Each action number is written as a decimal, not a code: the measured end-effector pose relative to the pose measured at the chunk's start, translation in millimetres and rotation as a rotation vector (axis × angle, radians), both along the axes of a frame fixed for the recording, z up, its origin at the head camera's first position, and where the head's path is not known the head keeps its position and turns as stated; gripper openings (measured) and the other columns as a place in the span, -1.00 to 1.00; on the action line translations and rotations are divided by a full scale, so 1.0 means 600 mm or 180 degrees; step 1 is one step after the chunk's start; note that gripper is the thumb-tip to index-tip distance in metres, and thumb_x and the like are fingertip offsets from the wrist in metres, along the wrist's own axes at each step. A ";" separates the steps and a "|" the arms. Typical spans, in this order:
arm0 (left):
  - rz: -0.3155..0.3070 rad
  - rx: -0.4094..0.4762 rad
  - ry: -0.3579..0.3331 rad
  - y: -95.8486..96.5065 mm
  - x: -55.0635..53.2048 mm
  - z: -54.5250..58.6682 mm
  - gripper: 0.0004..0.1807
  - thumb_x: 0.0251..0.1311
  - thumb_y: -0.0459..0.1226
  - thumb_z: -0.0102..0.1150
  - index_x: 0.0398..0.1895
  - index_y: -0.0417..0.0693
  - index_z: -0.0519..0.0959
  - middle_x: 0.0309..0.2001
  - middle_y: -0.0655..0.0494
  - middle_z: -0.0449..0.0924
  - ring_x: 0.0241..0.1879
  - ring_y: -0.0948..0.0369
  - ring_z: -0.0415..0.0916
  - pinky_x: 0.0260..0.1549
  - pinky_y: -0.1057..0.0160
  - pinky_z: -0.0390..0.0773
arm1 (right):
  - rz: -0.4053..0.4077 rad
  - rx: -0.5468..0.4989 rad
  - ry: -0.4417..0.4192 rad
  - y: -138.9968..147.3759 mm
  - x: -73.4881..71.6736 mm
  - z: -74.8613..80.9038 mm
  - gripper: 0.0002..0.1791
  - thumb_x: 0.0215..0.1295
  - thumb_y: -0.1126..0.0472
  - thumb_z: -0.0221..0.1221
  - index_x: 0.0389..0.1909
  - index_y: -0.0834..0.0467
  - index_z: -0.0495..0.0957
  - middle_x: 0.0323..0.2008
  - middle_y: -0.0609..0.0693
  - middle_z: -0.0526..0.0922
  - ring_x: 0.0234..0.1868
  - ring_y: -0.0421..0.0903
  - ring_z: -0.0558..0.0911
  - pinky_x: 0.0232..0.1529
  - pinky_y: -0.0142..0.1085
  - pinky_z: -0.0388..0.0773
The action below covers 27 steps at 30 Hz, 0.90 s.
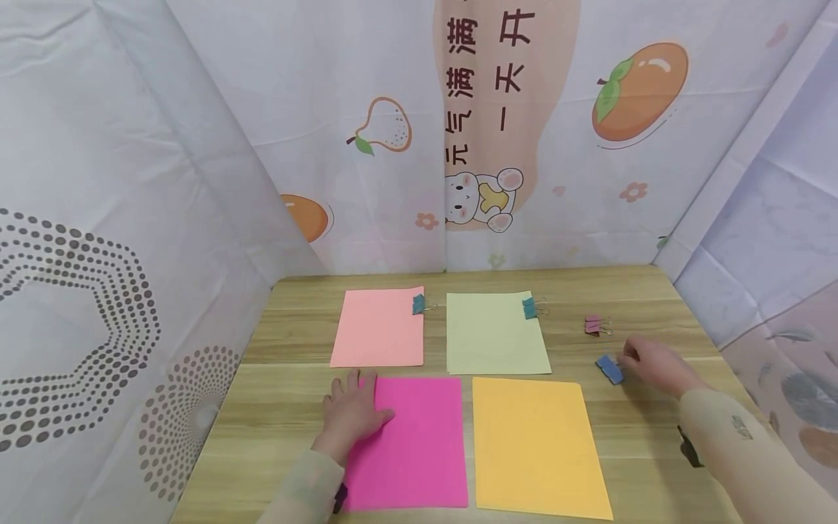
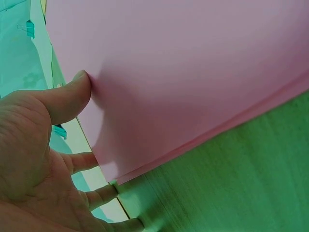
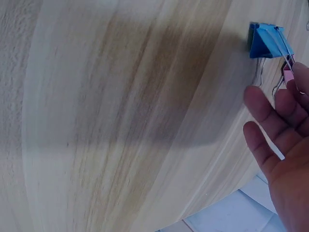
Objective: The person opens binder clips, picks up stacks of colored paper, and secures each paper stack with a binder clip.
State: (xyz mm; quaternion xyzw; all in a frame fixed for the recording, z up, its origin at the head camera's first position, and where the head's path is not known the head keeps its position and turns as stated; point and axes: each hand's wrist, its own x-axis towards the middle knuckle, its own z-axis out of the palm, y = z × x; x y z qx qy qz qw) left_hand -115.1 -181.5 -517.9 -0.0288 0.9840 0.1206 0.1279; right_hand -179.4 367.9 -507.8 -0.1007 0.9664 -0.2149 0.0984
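Observation:
My left hand [image 1: 350,413] lies with spread fingers at the far left corner of a stack of magenta paper [image 1: 419,451]. In the left wrist view its thumb rests on the top sheet, while the other fingers extend past the edge. On the right of the table, my right hand [image 1: 657,364] pinches a blue binder clip [image 3: 268,41] by a wire handle between thumb and finger. The clip's other handle hangs down in the right wrist view. Just beyond that hand lies a pink binder clip [image 1: 592,325].
Yellow-orange paper [image 1: 537,444] lies right of the magenta stack. Behind them are salmon-pink paper [image 1: 380,327] and pale green paper [image 1: 496,335], each with a teal binder clip [image 1: 529,308] on its right edge. A printed curtain [image 1: 393,58] borders the wooden table [image 1: 262,429].

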 end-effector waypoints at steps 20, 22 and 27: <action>0.0011 0.0038 0.0033 0.000 0.000 -0.004 -0.04 0.11 0.13 0.43 0.52 -0.04 0.30 0.49 -0.32 0.11 0.38 -0.42 0.08 0.20 -0.49 0.22 | -0.0144 -0.0399 -0.0172 -0.010 -0.003 0.011 -0.74 0.56 0.12 0.11 -0.36 0.16 0.48 -0.51 -0.09 0.59 -0.42 -0.11 0.51 -0.39 -0.26 0.40; 0.0014 0.0042 0.0026 0.000 0.000 -0.005 -0.04 0.12 0.13 0.42 0.52 -0.04 0.29 0.49 -0.31 0.11 0.38 -0.42 0.08 0.21 -0.49 0.21 | -0.0163 -0.0425 -0.0162 -0.009 -0.003 0.011 -0.74 0.55 0.11 0.11 -0.34 0.17 0.50 -0.50 -0.10 0.62 -0.41 -0.11 0.54 -0.37 -0.26 0.41; -0.0006 0.0026 0.0027 -0.001 0.001 -0.004 -0.05 0.12 0.13 0.42 0.52 -0.05 0.29 0.48 -0.32 0.11 0.37 -0.42 0.09 0.20 -0.49 0.22 | -0.0206 -0.0499 -0.0143 -0.007 -0.001 0.009 -0.74 0.55 0.10 0.12 -0.31 0.20 0.51 -0.46 -0.10 0.66 -0.37 -0.12 0.61 -0.33 -0.28 0.48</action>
